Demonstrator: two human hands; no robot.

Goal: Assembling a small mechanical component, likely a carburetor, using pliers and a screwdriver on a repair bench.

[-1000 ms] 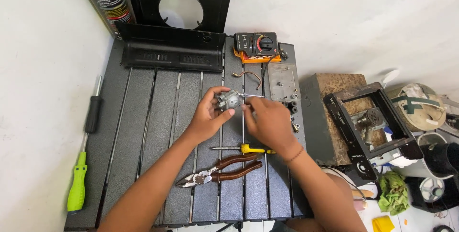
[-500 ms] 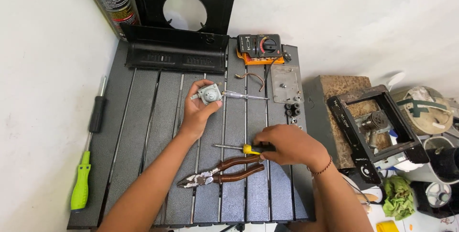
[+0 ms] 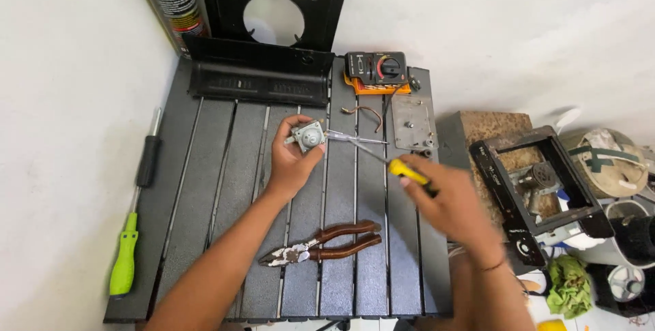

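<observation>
White wall behind and to my left; the work sits on a dark slatted surface [image 3: 225, 188] pushed into the corner. Against the back wall leans a black panel with a round hole [image 3: 276, 4], a spray can [image 3: 170, 0] beside it, and a black ribbed cover [image 3: 259, 79] lies flat in front of them.

My left hand [image 3: 293, 160] is raised over the middle slats, fingers closed around a small grey metal part with a round centre [image 3: 307, 137] — held clear of the surface, its face turned up toward me. My right hand [image 3: 454, 205] is blurred; its fingers are wrapped around the yellow handle of a small screwdriver [image 3: 408, 171], whose thin shaft points left toward the part. Whether the tip touches the part I cannot tell.

Below my hands lie brown-handled pliers [image 3: 324, 242], jaws to the left. At the far left edge lies a long screwdriver with a green and black handle [image 3: 136, 215]. Toward the back right sit a meter with an orange base [image 3: 375, 70] and a grey metal plate [image 3: 413, 123], with a short curl of wire [image 3: 365, 114] between them and my left hand. To the right, off the surface, stands a black frame holding a small motor [image 3: 539, 188].
</observation>
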